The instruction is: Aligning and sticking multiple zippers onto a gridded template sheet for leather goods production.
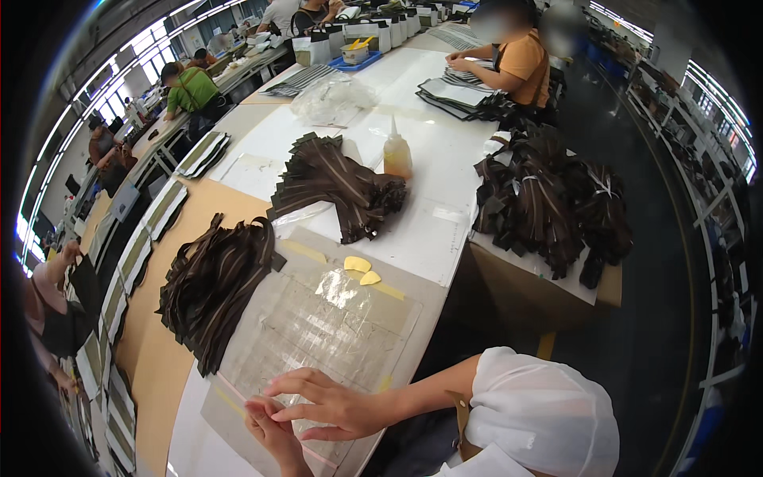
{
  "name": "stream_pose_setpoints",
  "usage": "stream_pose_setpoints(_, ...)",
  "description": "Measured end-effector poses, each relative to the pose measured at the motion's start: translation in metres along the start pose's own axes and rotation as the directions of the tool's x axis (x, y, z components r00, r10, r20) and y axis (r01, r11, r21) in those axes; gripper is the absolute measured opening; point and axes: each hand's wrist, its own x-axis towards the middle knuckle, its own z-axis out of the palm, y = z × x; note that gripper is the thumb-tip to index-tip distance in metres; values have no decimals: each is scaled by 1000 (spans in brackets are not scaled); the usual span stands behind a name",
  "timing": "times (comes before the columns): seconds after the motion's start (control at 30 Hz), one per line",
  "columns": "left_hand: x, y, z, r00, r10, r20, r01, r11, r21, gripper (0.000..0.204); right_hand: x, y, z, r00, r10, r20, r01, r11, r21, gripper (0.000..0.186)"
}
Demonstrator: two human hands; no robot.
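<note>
My hands meet over the near edge of the clear-covered board (342, 314). The right hand (338, 409) has its fingers extended and parted, touching the fingertips of the left hand (274, 433), whose fingers are bent together; whether anything small is pinched there, I cannot tell.

The board's cover is glossy, wrinkled and taped in yellow. Two smooth yellow pieces (358, 263) with rounded edges lie near its far edge. Dark brown strips (214, 290) lie in a loose, looped heap on the counter (230, 200), left of the board; a second bundle (330, 179) fans out beyond it — flat, ribbon-like, gathered at one end.

Containers: a translucent squeeze bottle (397, 159) with a pointed nozzle stands beside that bundle, amber liquid inside. Farther off, a blue tray (362, 63) carries a pale tub (354, 54) — something yellow shows at its top.
</note>
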Motion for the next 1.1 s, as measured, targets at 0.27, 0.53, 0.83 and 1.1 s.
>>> stream_pose_setpoints(0.27, 1, 10, 17, 999, -38, 21, 34, 983, 178, 37, -2, 1, 4, 1000, 9, -8, -9, 1000, -2, 42)
stream_pose_setpoints(0.53, 0, -2, 5, 992, -16, 125, 4, 996, 94, 47, -2, 1, 7, 1000, 29, 7, -29, 999, 24, 46)
stream_pose_setpoints(0.83, -5, 10, 16, 901, -163, 403, 192, 981, -32, 93, 10, 22, -12, 995, -35, -91, 9, 962, -274, 31)
stream_pose_setpoints(1.1, 0, 21, 28, 875, -154, 458, 81, 981, 175, 97, 10, 42, -75, 929, 180, -323, -242, 956, -164, 13)
